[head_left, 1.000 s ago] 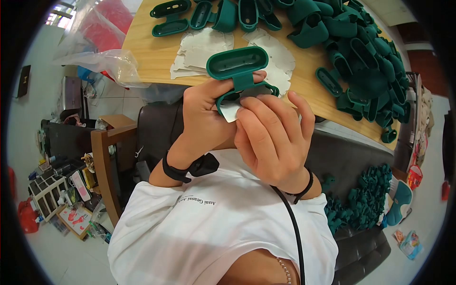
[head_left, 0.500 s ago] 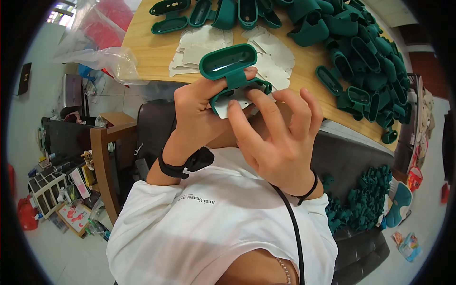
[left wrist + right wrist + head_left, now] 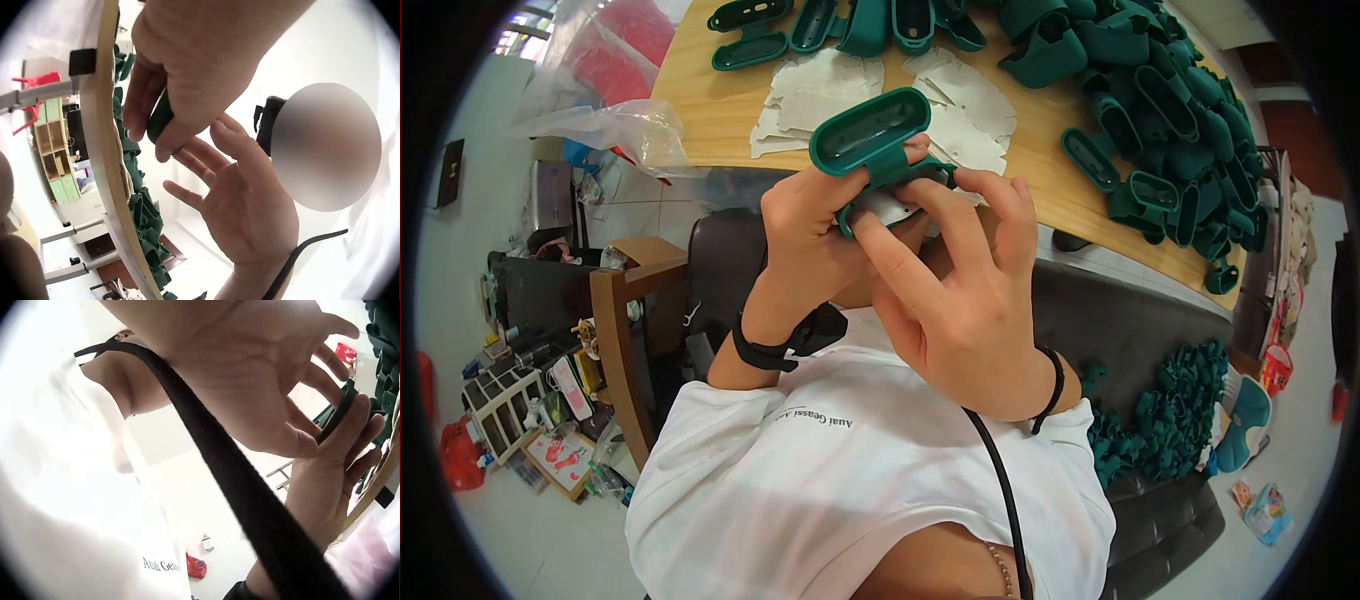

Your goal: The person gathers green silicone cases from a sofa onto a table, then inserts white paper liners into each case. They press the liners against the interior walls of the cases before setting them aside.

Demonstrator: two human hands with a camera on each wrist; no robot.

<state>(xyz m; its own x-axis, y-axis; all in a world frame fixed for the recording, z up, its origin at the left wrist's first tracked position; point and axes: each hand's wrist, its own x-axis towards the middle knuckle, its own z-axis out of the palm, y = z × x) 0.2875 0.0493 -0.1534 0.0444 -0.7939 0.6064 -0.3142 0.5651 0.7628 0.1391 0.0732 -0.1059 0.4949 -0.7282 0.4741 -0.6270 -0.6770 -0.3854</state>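
Note:
A green case with its lid part folded out is held in front of the chest. My left hand grips it, fingers curled round its strap and lower part; in the left wrist view the left hand covers much of the green case. A white piece lies inside the lower part. The fingers of my right hand reach in and press on that piece, fairly straight and spread. The right wrist view shows the right hand beside the case's green edge.
White sheets lie stacked on the wooden table. Green cases are heaped at the table's right, with several along its far edge. More green pieces lie on the dark seat at the right. A plastic bag hangs at the left.
The white piece has gone deeper into the case, with less of it sticking out. Both hands and the case have shifted slightly left, and the right fingers have spread.

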